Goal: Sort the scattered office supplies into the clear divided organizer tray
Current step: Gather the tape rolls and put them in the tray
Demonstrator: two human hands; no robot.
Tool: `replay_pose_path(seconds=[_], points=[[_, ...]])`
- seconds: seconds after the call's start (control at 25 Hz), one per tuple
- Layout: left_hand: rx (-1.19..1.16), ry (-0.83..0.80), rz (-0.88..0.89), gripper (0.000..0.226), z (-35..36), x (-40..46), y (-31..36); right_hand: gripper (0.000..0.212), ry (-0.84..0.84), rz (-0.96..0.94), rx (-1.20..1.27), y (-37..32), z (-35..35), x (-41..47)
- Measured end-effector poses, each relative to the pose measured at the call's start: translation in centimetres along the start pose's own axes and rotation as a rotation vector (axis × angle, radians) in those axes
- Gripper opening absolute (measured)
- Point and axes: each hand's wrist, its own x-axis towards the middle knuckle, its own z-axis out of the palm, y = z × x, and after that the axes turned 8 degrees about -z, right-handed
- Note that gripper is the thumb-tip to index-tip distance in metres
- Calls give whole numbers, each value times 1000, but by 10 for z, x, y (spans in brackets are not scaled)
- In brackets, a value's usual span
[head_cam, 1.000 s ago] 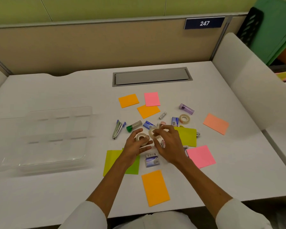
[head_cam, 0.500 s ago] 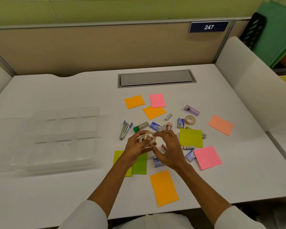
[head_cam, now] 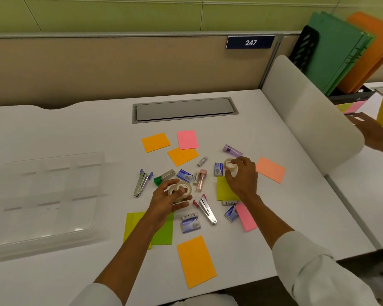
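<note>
I had my left hand (head_cam: 168,200) curled round two white tape rolls (head_cam: 180,189), held just above the white bench (head_cam: 53,133) near the middle of the scatter. My right hand (head_cam: 241,175) pinched a third white tape roll (head_cam: 230,164) farther right, beside a small blue staple box (head_cam: 218,169). I judged this the gathering step for the tape. The clear divided organizer tray (head_cam: 42,195) sat well apart at the left, with nothing visible inside. Next, I reckoned, both hands needed to carry the rolls left into one compartment.
</note>
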Motion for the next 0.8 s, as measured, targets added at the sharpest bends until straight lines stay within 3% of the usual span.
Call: replay_pose_path(seconds=[0.2,0.48,0.64,0.8], points=[[-16,-17,7,36,9,9,-5,29,-192,92,-149,9,15,25],[-105,-15,-27,37,5,15,-8,23,-216,120,-154,17,23,37],[-110,-15,-49,42,4,13,-4,16,-79,74,65,16,14,31],[-105,-7,-69,35,0,11,2,25,45,-114,345,-22,0,5]])
